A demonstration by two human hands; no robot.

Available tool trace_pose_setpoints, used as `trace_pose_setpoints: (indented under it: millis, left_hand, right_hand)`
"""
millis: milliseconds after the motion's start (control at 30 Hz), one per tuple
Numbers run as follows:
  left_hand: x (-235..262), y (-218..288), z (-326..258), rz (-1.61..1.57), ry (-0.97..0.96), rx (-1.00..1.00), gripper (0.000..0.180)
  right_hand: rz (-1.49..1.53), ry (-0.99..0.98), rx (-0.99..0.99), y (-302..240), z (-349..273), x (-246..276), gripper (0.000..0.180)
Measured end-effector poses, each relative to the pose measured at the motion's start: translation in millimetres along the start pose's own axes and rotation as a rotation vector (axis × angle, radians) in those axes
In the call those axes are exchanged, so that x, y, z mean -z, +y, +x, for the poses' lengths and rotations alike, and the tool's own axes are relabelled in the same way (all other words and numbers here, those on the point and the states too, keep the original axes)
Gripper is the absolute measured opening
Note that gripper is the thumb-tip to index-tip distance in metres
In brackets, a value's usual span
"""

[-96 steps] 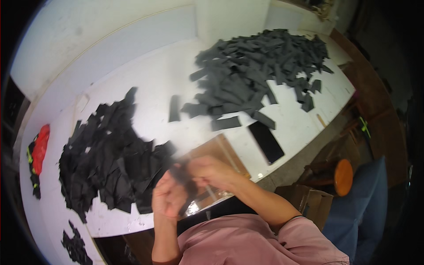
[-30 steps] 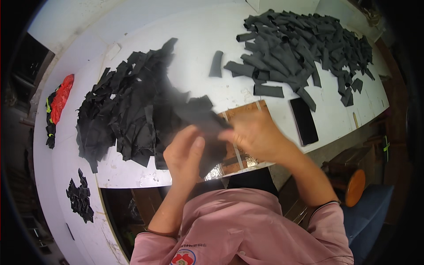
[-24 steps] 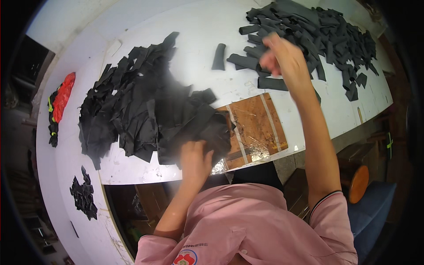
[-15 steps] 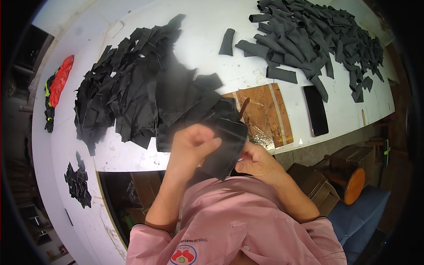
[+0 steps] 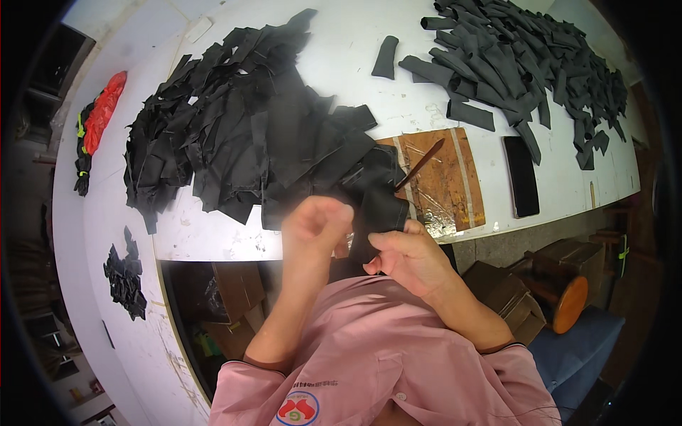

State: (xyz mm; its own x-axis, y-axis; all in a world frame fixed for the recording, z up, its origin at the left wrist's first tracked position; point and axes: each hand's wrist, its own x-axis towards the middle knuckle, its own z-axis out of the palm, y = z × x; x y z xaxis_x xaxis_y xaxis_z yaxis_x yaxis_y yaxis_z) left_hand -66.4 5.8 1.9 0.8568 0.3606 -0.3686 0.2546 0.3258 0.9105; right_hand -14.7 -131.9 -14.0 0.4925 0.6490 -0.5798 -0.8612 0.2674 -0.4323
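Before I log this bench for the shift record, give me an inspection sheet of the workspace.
Surface: white table, scuffed.
Job's things: black piece held at the table edge; big heap of flat black pieces; pile of rolled grey pieces.
Clutter: wooden board with a thin stick; dark phone; red bundle.
Grippers: left hand and right hand both grip the black piece.
Cables: nothing seen.
Surroundings: stool, cardboard boxes.
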Motion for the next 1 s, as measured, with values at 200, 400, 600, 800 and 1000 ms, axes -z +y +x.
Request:
trace_pose_setpoints:
  millis: [200, 400, 600, 800, 1000]
  left_hand:
    - [8.1, -12.5, -23.3, -0.027, -0.004, -0.125, 0.015]
    - [14.2, -2.1, -15.1, 0.161, -0.035, -0.105, 0.007]
    - [10.2, 2.6, -14.8, 0.017, -0.073, -0.094, 0.008]
    - [6.9, -7.7, -24.0, -0.155, -0.064, -0.115, 0.026]
    - [-2.2, -5.8, -24.7, -0.129, -0.018, -0.061, 0.017]
  right_hand:
    - [0.045, -0.080, 0.080, 0.6, 3.8, -1.8, 0.010]
    - [-0.071, -0.148, 0.035, -1.9, -1.5, 3.1, 0.017]
    - [-0.068, 0.014, 0.206, 9.7, 1.9, -8.7, 0.022]
    - [0.050, -0.083, 0.204, 7.5, 4.8, -4.2, 0.021]
    - [0.002, -0.002, 0.248, 11.6, 5.5, -8.1, 0.021]
